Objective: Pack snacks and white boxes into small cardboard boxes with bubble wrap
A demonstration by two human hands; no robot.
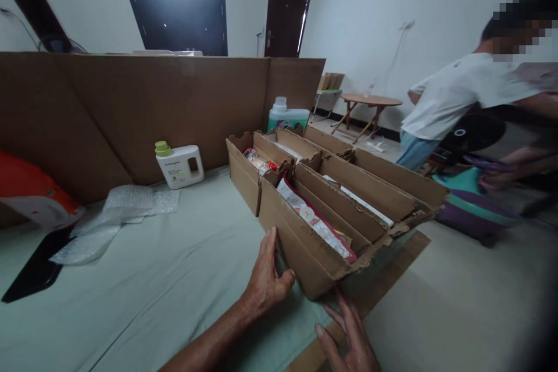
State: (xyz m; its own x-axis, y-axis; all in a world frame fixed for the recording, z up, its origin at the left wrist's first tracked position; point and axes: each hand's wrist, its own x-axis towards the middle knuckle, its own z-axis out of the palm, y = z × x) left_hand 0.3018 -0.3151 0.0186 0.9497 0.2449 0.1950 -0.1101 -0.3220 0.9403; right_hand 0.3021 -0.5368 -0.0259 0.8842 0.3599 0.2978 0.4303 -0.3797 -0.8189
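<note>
A front cardboard box (300, 250) stands on the green cloth, its near end close to me. Flat along its left side lies my left hand (265, 282), fingers stretched and thumb apart. My right hand (349, 337) is at the near bottom corner, fingers extended and spread; whether its fingertips press on the cardboard is hard to see. Inside the box is a white and red printed packet (311, 215). A second box (370, 189) beside it contains something white and flat. Behind, a smaller box (244, 177) holds packets in clear and red wrapping.
A white bottle with green cap (178, 165), bubble wrap (122, 209), a black flat object (37, 267) and an orange bag (32, 186) lie leftward. Behind the boxes is a teal liquid bottle (285, 116). A cardboard wall (174, 99) borders the back. A person (462, 87) bends at right.
</note>
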